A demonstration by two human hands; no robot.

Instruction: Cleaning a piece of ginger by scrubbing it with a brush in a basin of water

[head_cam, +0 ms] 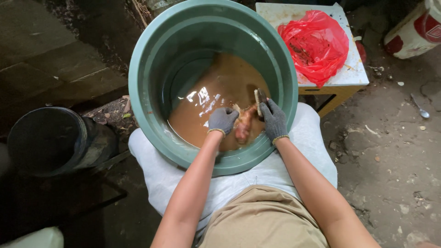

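Bare, dusty ground (390, 151) with scattered debris lies all around a large green tub (151, 59), which is tilted toward the person and rests against a white sack (312, 138) on their lap. Muddy brown water (220, 87) fills the low side of the tub. Just above that water, near the tub's near rim, both hands wear grey knit gloves. The left hand (222, 120) is clenched around the upper end of a reddish, mud-coated root (243, 126), which hangs down toward the water. The right hand (274, 120) grips a small dark brush (259, 98), held against the root's right side. Behind the tub to the right stands a small white surface (353, 76) carrying a crumpled red plastic bag (317, 43). Left of the tub sits a dark round bucket (50, 140). A spoon (420, 109) lies on the ground far right of the tub, near a red-and-white container (415, 32).
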